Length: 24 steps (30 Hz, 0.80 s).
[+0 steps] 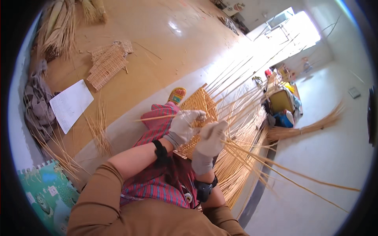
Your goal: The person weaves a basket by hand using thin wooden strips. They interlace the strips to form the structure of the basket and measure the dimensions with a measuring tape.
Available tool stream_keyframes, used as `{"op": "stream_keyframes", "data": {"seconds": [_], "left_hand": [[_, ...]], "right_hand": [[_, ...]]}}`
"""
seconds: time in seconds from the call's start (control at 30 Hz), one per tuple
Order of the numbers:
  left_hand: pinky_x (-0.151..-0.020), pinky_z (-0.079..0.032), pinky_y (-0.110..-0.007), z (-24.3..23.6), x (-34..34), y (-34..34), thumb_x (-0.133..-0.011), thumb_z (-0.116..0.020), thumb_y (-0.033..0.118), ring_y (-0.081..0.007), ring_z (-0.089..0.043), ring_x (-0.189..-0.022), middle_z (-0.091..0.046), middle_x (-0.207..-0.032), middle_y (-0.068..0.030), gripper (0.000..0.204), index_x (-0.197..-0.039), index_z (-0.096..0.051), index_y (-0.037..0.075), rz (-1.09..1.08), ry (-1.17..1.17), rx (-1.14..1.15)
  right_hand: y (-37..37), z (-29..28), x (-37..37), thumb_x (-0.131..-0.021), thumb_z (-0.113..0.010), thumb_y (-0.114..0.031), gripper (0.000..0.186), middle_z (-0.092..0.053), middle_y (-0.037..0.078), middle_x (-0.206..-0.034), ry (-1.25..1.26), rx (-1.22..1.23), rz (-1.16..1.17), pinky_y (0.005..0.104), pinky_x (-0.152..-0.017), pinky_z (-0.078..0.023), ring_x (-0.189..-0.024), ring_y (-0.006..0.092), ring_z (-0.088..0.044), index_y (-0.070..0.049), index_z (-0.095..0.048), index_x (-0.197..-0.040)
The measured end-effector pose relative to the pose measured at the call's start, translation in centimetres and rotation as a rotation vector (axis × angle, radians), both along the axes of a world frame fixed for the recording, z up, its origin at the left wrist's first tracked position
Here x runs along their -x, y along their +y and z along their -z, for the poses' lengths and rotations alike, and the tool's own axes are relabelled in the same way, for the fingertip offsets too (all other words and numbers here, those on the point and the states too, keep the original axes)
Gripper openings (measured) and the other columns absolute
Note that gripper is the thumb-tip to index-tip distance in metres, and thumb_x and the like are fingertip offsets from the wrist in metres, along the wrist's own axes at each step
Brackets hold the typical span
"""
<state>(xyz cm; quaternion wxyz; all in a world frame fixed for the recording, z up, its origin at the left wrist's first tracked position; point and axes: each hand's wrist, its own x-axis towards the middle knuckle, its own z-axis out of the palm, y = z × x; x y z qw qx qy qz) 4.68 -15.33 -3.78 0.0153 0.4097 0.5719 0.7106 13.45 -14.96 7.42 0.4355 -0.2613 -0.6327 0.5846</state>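
A half-woven wicker piece (200,103) rests across my lap, tilted, with long loose strands fanning from its far edge. Both hands wear pale gloves. My left hand (183,125) is closed at the weave's near left, its fingers curled around a wicker strand (156,117) whose end sticks out to the left. Beside it, my right hand (210,138) is closed over the right part of the weave. Several long wicker strands (271,161) run from under that hand toward the lower right. Its fingertips and the exact spot they grip are partly hidden.
Loose strands (240,157) lie in a thick heap to my right, beside a tied bundle (311,128). Finished woven panels (108,65) and a white sheet (72,105) lie on the floor at left. Straw bundles (59,33) stand far left. A green foam mat (47,192) is near left.
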Motion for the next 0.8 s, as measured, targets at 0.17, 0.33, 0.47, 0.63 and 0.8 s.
{"op": "stream_keyframes", "data": {"seconds": [0.17, 0.33, 0.47, 0.63, 0.8], "left_hand": [[-0.075, -0.054, -0.032, 8.7, -0.5, 5.2, -0.099, -0.066, 0.016, -0.0179, -0.064, -0.085, -0.065, -0.091, -0.0085, 0.024, -0.121, -0.064, 0.005, -0.006, -0.587, 0.108], [-0.092, -0.054, -0.035, 3.9, 1.2, 1.5, -0.105, -0.058, 0.024, -0.0229, -0.072, -0.098, -0.075, -0.105, -0.0039, 0.027, -0.121, -0.070, 0.006, 0.076, -0.197, 0.276], [-0.087, -0.052, -0.031, 2.2, 2.9, 3.3, -0.102, -0.066, 0.020, -0.0141, -0.067, -0.090, -0.076, -0.095, -0.0041, 0.018, -0.108, -0.074, 0.005, 0.351, -0.698, 0.078], [-0.084, -0.053, -0.028, -2.0, 4.3, 3.4, -0.101, -0.070, 0.019, -0.0111, -0.065, -0.090, -0.072, -0.097, -0.0038, 0.019, -0.109, -0.066, 0.003, 0.324, -0.599, 0.408], [-0.079, -0.054, -0.031, -2.8, 2.7, 3.5, -0.089, -0.083, 0.021, -0.0131, -0.064, -0.084, -0.070, -0.090, -0.0054, 0.031, -0.107, -0.065, 0.003, 0.041, -0.521, 0.446]], "right_hand": [[1.3, 6.4, 9.5, -0.101, -0.065, -0.032, 0.028, -0.057, 0.005, -0.072, -0.607, -0.454, 0.211, 0.0360, -0.070, -0.049, -0.071, 0.0161, -0.057, -0.004, -0.067, -0.101], [4.2, -0.1, 12.0, -0.107, -0.057, -0.023, 0.028, -0.065, 0.000, -0.090, -0.380, -0.186, -0.669, 0.0257, -0.081, -0.050, -0.084, 0.0104, -0.061, -0.002, -0.065, -0.123], [9.2, -5.1, 10.6, -0.111, -0.049, -0.022, 0.032, -0.061, -0.001, -0.089, -0.244, -0.153, -0.833, 0.0289, -0.086, -0.054, -0.086, 0.0107, -0.061, -0.002, -0.056, -0.134], [13.8, -4.9, 11.5, -0.110, -0.050, -0.019, 0.023, -0.055, -0.001, -0.077, -0.263, -0.291, -0.703, 0.0270, -0.075, -0.053, -0.073, 0.0085, -0.054, -0.010, -0.062, -0.127], [15.2, -4.3, 11.6, -0.112, -0.047, -0.018, 0.020, -0.050, -0.002, -0.075, -0.332, -0.344, -0.542, 0.0257, -0.067, -0.052, -0.069, 0.0069, -0.050, -0.010, -0.061, -0.124]]}}
